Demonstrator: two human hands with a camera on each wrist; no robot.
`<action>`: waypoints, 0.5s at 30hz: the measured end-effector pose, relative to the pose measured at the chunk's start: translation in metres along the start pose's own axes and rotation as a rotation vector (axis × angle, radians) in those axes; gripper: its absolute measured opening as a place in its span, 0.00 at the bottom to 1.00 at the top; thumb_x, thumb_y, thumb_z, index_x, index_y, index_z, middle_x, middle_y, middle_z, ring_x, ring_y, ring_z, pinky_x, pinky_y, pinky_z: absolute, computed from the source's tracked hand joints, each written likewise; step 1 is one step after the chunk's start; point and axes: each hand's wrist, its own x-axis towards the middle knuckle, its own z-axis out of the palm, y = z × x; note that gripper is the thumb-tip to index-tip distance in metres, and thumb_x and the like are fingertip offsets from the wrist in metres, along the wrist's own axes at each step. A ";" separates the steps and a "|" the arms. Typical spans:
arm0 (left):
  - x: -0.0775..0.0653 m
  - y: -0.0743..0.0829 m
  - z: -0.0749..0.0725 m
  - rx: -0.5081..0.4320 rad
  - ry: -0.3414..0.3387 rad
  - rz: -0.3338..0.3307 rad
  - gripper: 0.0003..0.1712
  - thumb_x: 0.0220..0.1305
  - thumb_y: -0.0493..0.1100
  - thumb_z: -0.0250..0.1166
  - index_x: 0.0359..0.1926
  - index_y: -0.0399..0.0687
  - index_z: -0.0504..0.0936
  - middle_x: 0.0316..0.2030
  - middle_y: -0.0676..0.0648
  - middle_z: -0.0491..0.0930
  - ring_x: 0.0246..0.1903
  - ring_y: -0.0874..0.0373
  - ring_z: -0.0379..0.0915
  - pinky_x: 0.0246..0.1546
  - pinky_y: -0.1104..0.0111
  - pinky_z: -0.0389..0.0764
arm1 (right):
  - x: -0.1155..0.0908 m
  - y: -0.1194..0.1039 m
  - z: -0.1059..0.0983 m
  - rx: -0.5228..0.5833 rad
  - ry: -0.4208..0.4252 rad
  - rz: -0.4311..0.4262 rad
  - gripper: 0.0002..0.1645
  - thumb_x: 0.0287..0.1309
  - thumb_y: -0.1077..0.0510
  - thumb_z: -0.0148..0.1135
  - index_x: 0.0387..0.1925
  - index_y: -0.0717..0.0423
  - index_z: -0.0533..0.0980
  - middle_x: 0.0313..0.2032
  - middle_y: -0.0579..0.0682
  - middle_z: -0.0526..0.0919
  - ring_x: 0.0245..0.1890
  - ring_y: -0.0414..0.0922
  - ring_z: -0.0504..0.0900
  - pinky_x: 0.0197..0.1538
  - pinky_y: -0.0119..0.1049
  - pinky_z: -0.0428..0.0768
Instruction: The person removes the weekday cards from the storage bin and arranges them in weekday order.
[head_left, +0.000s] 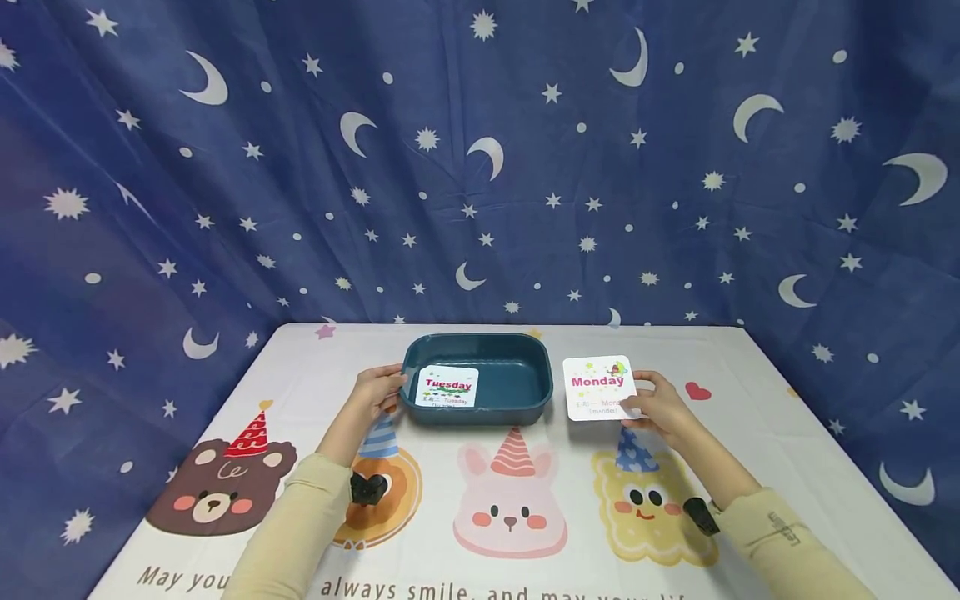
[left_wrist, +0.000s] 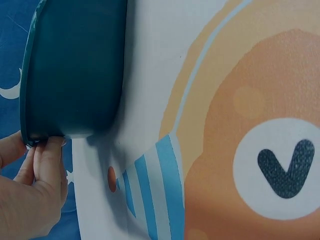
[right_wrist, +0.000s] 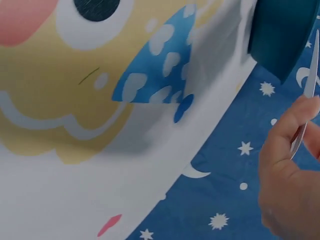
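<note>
A dark teal rectangular dish sits on the table in the head view. My left hand grips its left end, thumb at the rim and fingers against the outer wall, as the left wrist view also shows. Inside the dish, toward its left side, a white "Tuesday" card leans with its lower edge behind the front wall. To the right of the dish, my right hand pinches a white "Monday" card by its right edge. That card faces the head camera; in the right wrist view the card appears edge-on.
A white tablecloth printed with cartoon animals, party hats and lettering covers the table. Behind it and at both sides hangs a blue curtain with moons and stars. Black wrist pieces show at both cuffs.
</note>
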 end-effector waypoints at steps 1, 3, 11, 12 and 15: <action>0.000 0.001 0.000 -0.002 0.000 0.000 0.25 0.66 0.33 0.56 0.63 0.34 0.67 0.58 0.33 0.72 0.31 0.64 0.74 0.27 0.76 0.74 | 0.002 0.000 0.000 -0.002 0.012 0.009 0.40 0.57 0.70 0.54 0.67 0.66 0.47 0.50 0.64 0.74 0.28 0.38 0.78 0.31 0.30 0.83; 0.001 0.001 0.000 -0.007 -0.003 0.002 0.25 0.66 0.33 0.56 0.64 0.35 0.67 0.59 0.33 0.71 0.31 0.64 0.74 0.28 0.76 0.74 | 0.006 0.001 -0.002 -0.014 0.035 0.020 0.40 0.58 0.70 0.53 0.67 0.65 0.46 0.55 0.68 0.70 0.28 0.37 0.78 0.30 0.29 0.82; 0.001 0.001 -0.002 -0.014 0.005 0.019 0.24 0.66 0.33 0.56 0.63 0.34 0.68 0.54 0.35 0.74 0.25 0.65 0.71 0.22 0.74 0.66 | 0.032 0.002 0.002 -0.028 0.073 0.040 0.41 0.57 0.71 0.52 0.69 0.66 0.44 0.59 0.72 0.62 0.27 0.38 0.76 0.32 0.29 0.82; 0.001 0.000 -0.002 -0.011 0.003 0.020 0.24 0.66 0.33 0.56 0.63 0.34 0.68 0.54 0.34 0.74 0.25 0.64 0.72 0.22 0.73 0.66 | 0.036 0.003 0.003 -0.033 0.079 0.042 0.41 0.57 0.71 0.52 0.68 0.66 0.45 0.59 0.72 0.62 0.27 0.38 0.76 0.31 0.29 0.82; 0.001 -0.002 -0.002 -0.015 0.000 0.026 0.24 0.66 0.33 0.56 0.63 0.33 0.68 0.58 0.33 0.71 0.30 0.64 0.74 0.26 0.76 0.72 | 0.046 0.005 0.006 -0.039 0.091 0.037 0.41 0.55 0.73 0.52 0.68 0.68 0.46 0.55 0.71 0.65 0.27 0.39 0.76 0.30 0.28 0.81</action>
